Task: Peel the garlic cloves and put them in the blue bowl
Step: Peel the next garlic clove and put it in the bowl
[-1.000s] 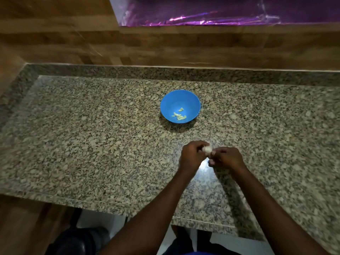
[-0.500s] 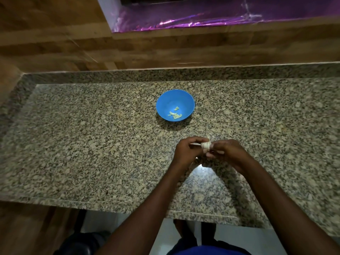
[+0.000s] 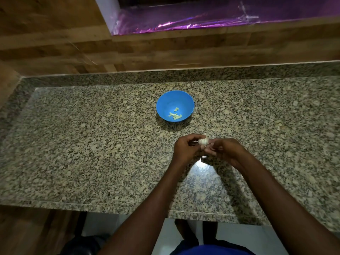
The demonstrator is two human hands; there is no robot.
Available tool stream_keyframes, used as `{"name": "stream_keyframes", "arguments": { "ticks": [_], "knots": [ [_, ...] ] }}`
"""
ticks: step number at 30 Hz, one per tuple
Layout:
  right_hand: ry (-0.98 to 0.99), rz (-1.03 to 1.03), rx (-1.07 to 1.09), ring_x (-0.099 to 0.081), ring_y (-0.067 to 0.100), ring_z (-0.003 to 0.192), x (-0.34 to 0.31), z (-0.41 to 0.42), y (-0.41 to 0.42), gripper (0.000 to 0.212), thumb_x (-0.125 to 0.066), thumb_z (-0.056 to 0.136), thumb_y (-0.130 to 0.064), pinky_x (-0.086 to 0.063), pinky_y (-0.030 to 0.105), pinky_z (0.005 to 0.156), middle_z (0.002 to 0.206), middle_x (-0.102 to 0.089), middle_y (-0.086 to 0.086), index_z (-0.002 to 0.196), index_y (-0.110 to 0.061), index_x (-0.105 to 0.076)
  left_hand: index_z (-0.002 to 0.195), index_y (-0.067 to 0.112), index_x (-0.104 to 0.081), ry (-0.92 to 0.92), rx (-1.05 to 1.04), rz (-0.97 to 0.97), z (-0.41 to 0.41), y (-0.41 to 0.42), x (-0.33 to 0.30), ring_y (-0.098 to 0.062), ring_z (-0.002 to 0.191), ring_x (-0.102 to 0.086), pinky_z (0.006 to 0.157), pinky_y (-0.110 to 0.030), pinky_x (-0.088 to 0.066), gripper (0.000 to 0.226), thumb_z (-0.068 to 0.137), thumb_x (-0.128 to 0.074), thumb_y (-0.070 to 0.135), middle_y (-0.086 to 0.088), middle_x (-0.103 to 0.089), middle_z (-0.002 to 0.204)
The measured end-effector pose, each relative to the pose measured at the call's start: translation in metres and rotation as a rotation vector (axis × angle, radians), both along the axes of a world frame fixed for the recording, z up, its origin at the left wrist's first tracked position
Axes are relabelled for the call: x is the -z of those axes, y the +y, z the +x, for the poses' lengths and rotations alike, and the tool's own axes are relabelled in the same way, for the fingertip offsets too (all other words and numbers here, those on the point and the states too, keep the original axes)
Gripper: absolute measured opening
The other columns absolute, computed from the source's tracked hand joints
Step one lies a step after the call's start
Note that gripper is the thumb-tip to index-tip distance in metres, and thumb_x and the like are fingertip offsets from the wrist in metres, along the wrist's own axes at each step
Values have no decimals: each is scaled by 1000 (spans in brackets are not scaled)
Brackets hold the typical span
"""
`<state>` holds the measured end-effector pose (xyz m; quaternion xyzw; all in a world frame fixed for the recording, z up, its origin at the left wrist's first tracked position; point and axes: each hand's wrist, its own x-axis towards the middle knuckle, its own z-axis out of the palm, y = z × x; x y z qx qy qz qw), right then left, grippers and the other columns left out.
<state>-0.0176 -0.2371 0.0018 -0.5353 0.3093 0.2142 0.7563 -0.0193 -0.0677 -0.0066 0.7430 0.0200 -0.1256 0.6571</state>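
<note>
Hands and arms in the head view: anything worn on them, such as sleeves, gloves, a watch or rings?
Both forearms are bare up to the frame edge: no sleeves or gloves show. The left hand and right hand show no watch or wristband. Rings cannot be ruled out; the fingers are partly hidden.

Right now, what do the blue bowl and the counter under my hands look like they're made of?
The blue bowl looks like smooth moulded plastic: uniform bright colour, thin rim, soft sheen. The counter looks like polished granite: speckled grey, tan and black grain with a bright lamp reflection near your hands, though a stone-look composite can't be ruled out.
</note>
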Motion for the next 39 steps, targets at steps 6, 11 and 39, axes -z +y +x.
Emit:
{"name": "stream_keyframes", "arguments": {
  "ticks": [6, 11, 39],
  "knots": [
    [-26, -171, -22, -65, 33, 70, 14, -9, -2, 20, -52, 84, 24, -60, 28, 56, 86, -66, 30, 85, 11, -67, 100, 15, -76, -32, -67, 191, 3, 5, 12, -20, 87, -71, 81, -44, -60, 27, 80, -74, -2, -1, -76, 97],
    [-59, -211, 33, -65, 29, 56, 18, -16, -5, 14, -64, 85, 16, -57, 28, 49, 71, -67, 24, 78, 5, -69, 111, 8, -73, -194, 20, 460, 6, 9, 16, -26, 98, -66, 86, -41, -53, 25, 87, -69, 2, -9, -73, 106],
    [-413, -1150, -724, -63, 20, 65, 27, -8, -6, 10, -67, 76, -4, -43, 27, 59, 69, -70, 4, 68, -10, -70, 147, 16, -41, -295, 208, 1021, -62, 10, 33, -24, 132, -39, 107, -36, -31, 57, 93, -58, 17, -3, -43, 147]
  ]
}}
